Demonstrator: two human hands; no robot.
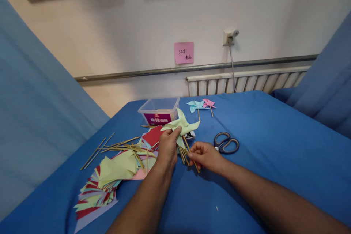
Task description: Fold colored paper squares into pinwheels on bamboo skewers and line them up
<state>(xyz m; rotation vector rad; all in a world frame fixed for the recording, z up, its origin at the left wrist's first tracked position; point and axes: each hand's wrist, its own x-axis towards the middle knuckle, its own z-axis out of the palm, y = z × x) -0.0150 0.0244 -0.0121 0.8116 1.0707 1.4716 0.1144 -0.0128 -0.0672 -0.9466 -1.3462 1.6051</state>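
Soft, even light is being cast from above; faint shadows are being thrown under the forearms, edges are being bent by wide-angle distortion, and no glare is being produced.

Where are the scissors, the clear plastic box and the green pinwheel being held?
scissors [226, 143]: head view, on the dark handle loops.
clear plastic box [159, 110]: head view, on its front wall above the purple label.
green pinwheel [182, 125]: head view, on the folded paper centre, pinched by the left hand [168, 148].
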